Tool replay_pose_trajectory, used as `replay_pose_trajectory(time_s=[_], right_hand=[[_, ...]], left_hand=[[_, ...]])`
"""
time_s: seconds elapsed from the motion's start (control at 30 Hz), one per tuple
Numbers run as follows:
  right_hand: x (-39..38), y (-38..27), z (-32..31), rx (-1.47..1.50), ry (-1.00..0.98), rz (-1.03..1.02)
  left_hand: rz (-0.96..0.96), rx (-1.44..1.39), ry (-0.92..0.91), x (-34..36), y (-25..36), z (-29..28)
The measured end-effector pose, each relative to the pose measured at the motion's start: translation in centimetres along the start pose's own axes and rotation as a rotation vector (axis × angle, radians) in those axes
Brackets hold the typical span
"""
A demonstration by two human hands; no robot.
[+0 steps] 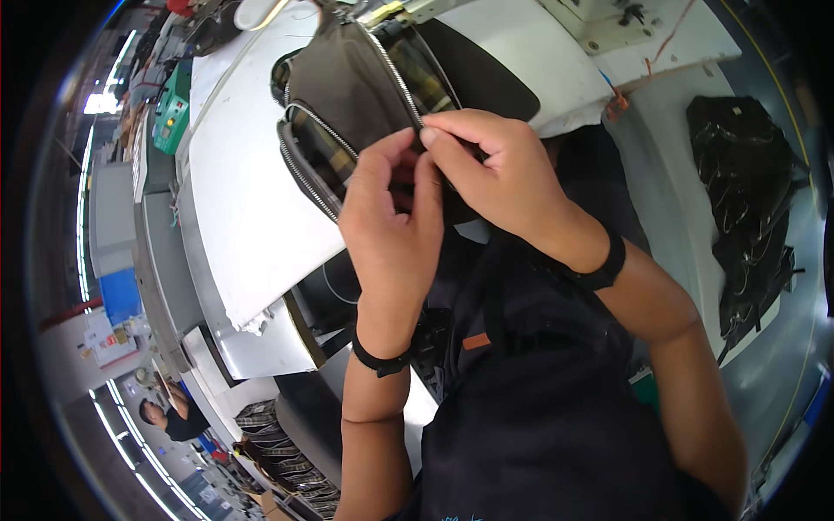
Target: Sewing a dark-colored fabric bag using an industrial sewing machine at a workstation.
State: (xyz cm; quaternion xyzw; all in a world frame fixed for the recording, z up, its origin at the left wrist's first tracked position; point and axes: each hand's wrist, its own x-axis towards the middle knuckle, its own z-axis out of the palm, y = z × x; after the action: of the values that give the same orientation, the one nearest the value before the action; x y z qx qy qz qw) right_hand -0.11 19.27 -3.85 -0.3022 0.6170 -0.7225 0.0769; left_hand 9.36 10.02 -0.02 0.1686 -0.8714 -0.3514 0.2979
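A dark olive-brown bag [343,82] with plaid lining lies partly over the white worktable, its near end held up in front of me. Silver-toothed zippers edge its openings; one long zipper [393,74] runs down to my fingertips. My right hand [517,178] pinches the bag's zippered edge between thumb and forefinger. Just left of it, my left hand [389,213] is closed on the bag close to the same spot, thumb and forefinger drawn together. My fingers hide the exact bit of edge they grip. A plaid-lined pocket [317,143] gapes beside my left hand.
Under the bag spreads the white worktable [234,200], with part of a machine [599,22] at its far side. Several dark bags [738,174] are piled at the right. Striped pieces [282,447] hang at lower left. A green box [172,108] stands left; another person [178,417] is farther off.
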Motion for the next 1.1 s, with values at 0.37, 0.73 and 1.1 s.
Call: replay_pose_trajectory(time_s=[0.37,0.73,1.1], right_hand=[[1.8,-0.8,-1.1,0.214,-0.158,0.295],[1.3,-1.5,0.6,0.148,-0.064,0.248],[0.9,-1.8,1.4,0.105,-0.009,0.167]], left_hand=[[0.109,0.145,-0.025,-1.6,0.0,0.1],[0.180,0.179,-0.071,-3.1,0.1,0.0],[0.180,0.138,-0.152,-3.6,0.8,-0.3]])
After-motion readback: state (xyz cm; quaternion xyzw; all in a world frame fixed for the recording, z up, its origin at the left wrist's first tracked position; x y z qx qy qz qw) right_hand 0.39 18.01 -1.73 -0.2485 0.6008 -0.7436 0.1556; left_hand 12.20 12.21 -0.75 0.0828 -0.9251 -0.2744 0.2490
